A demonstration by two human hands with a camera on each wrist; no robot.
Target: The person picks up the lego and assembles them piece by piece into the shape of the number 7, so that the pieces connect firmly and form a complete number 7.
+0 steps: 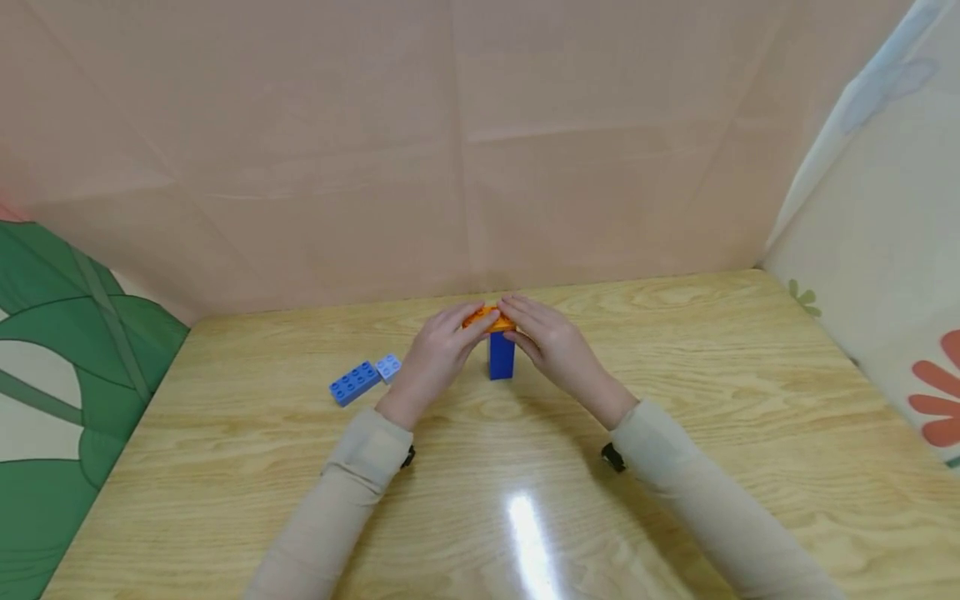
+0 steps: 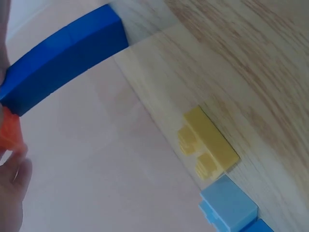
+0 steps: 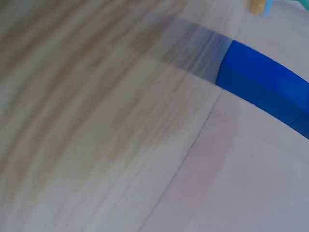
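Note:
A tall blue tower (image 1: 501,357) of stacked bricks stands upright on the table, with an orange brick (image 1: 480,317) across its top. My left hand (image 1: 442,346) pinches the orange brick from the left, thumb in front and fingers behind. On the right end, my right hand (image 1: 551,337) holds the same brick, its fingers over the top and thumb lower down beside the tower. The left wrist view shows fingertips at the orange brick (image 2: 10,129), where it meets the blue tower (image 2: 67,58). In the right wrist view the tower (image 3: 270,87) shows but the hand does not.
Left of the tower lie a blue brick (image 1: 355,383) and a light blue brick (image 1: 388,367). A yellow brick (image 2: 212,140) sits close to the light blue one, hidden in the head view. Behind the wooden table (image 1: 690,358) hangs a pinkish cloth (image 1: 337,167).

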